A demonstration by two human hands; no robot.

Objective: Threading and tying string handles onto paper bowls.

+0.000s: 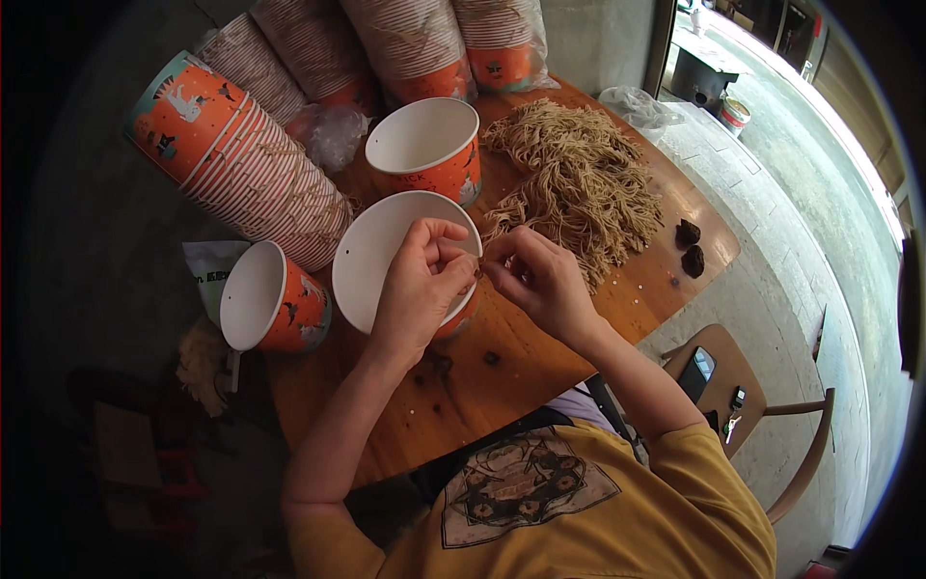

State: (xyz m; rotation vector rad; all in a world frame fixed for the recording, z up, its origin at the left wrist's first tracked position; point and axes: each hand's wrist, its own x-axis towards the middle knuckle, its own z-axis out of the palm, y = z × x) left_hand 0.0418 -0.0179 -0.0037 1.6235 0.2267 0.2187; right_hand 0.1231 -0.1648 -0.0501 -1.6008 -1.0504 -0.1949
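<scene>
In front of me on the wooden table stands a large white-lined orange paper bucket [362,253], its mouth tilted toward me and a small hole near its left rim. Over its right rim my left hand [426,280] is closed, thumb and fingertips pinched together. My right hand [538,280] meets it there, its fingers also in a pinch. What runs between the fingertips is thin and mostly hidden; it looks like a piece of tan cord [480,268]. Just beyond my right hand lies a heap of loose tan cords [588,183].
Another open bucket [424,145] stands behind, and a smaller one [256,294] at the left. A tall bucket stack [256,174] leans at left; bagged stacks [405,48] line the back. Two dark lumps [690,246] sit at right. A chair [723,376] holds a phone and keys.
</scene>
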